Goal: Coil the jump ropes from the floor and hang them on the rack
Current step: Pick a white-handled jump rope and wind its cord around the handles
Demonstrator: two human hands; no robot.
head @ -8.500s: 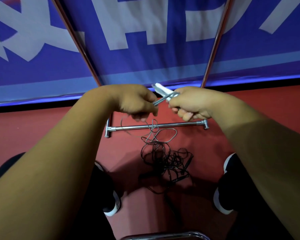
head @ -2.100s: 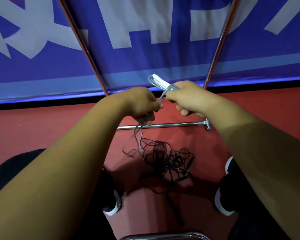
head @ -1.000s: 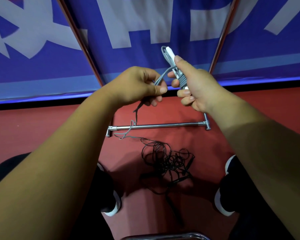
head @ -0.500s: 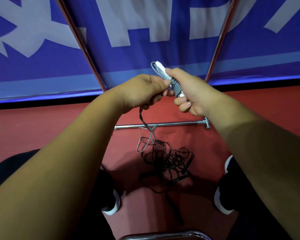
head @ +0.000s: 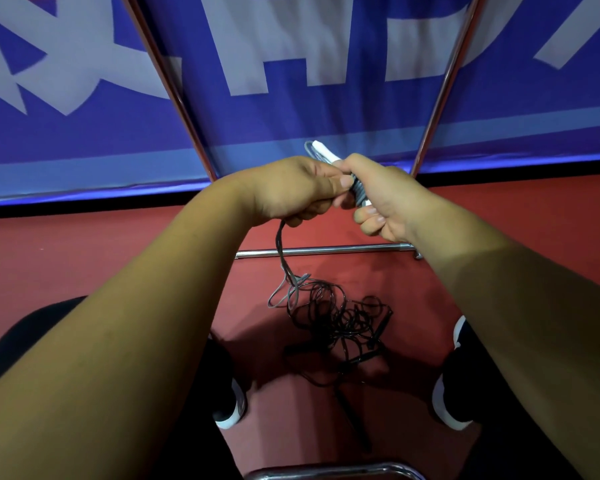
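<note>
Left hand [head: 291, 188], fist curled round the grey jump rope [head: 280, 251] whose cord trails to the red floor [head: 84, 258], meets the right hand [head: 385, 199] gripping its cord-wrapped white handles [head: 323, 152], both raised before a blue banner [head: 291, 109], above the rack bar [head: 326, 251] and a tangled black jump rope [head: 343, 317] lying on the floor.

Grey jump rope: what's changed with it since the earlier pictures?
More grey jump rope is wound round its white handles in the right hand; the left hand still grips the rope, with less slack on the floor. Black jump rope and rack bar stayed put.
</note>
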